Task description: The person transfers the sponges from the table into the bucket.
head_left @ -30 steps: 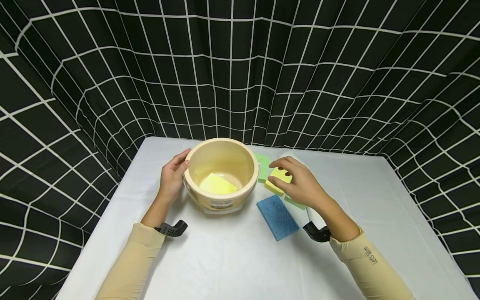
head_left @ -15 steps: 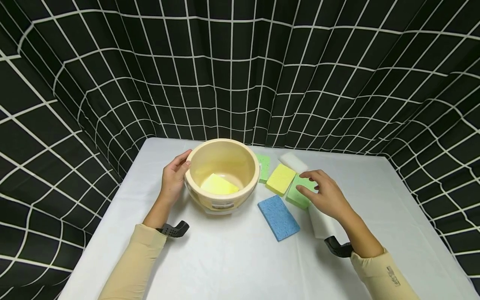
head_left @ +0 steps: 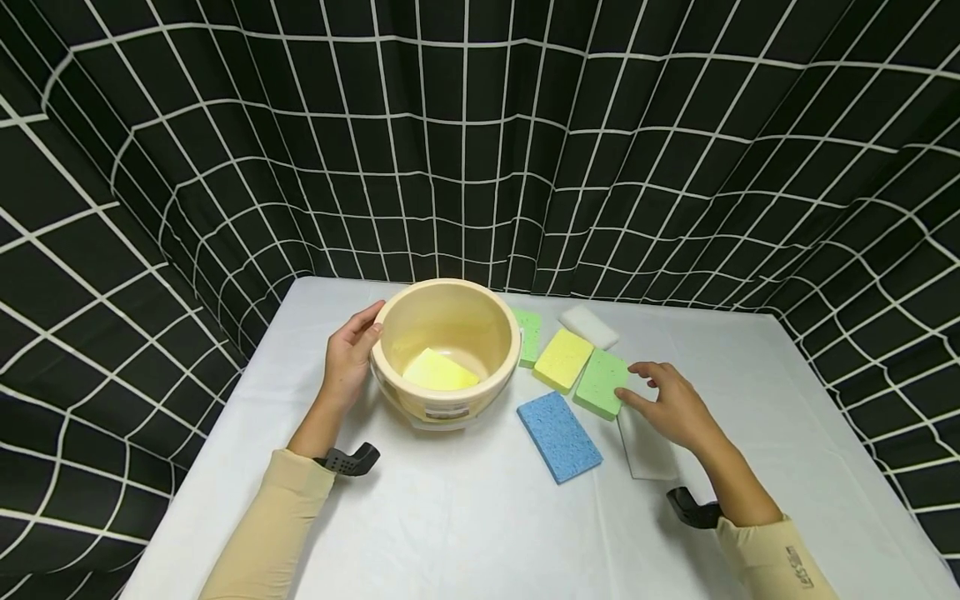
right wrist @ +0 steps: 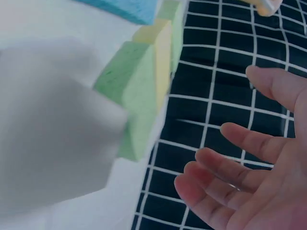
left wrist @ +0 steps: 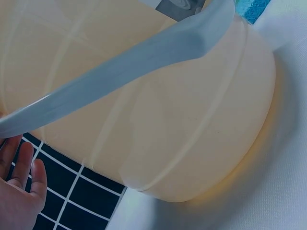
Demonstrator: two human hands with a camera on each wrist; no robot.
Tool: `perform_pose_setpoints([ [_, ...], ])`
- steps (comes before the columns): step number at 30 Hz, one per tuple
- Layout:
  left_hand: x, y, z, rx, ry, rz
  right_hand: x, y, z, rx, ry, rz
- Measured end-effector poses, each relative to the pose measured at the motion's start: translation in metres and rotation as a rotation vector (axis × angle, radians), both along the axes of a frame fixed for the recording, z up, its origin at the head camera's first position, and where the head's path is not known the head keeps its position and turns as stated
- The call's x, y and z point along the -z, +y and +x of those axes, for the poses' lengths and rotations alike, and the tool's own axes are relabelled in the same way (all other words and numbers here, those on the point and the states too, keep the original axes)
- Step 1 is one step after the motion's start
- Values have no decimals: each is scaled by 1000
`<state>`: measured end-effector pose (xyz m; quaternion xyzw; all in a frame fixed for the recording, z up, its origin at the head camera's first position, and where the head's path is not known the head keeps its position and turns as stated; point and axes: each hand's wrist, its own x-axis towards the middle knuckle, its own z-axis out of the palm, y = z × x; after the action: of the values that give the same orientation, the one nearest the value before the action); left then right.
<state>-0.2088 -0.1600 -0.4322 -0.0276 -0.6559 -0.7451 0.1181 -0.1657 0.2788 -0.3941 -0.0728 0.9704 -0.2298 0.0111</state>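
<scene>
My left hand rests against the left side of a cream bucket, thumb and fingertips right at its rim. In the left wrist view, its loosely extended fingers reach the grey handle. A yellow sponge lies inside the bucket. My right hand holds nothing; its thumb and fingers are apart, fingertips at the right edge of a green sponge. Below that hand lies a flat white sponge, seen as a large pale block in the right wrist view.
A second yellow sponge lies left of the green one. Behind it are another green sponge, partly hidden by the bucket, and a white sponge. A blue sponge lies nearer me. A black gridded curtain surrounds the white table.
My right hand has moved right and toward me, from over the yellow sponge, across the green one, to its right edge. My left hand stays at the bucket.
</scene>
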Motion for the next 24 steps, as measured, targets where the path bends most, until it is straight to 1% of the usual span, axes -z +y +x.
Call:
perform_pose_setpoints([
  [7, 0, 1, 0, -4, 8, -12, 16, 12, 1, 26, -104, 40],
  [10, 0, 1, 0, -1, 5, -8, 21, 17, 3, 45, -178, 62],
  [13, 0, 0, 0, -4, -2, -1, 27, 19, 3, 62, -258, 101],
  [15, 0, 0, 0, -4, -7, -1, 31, 19, 4, 70, -294, 135],
  [19, 0, 0, 0, -5, -13, -13, 37, 19, 5, 97, -324, 181],
  [24, 0, 0, 0, -4, -18, -14, 44, 19, 7, 121, -326, 174],
])
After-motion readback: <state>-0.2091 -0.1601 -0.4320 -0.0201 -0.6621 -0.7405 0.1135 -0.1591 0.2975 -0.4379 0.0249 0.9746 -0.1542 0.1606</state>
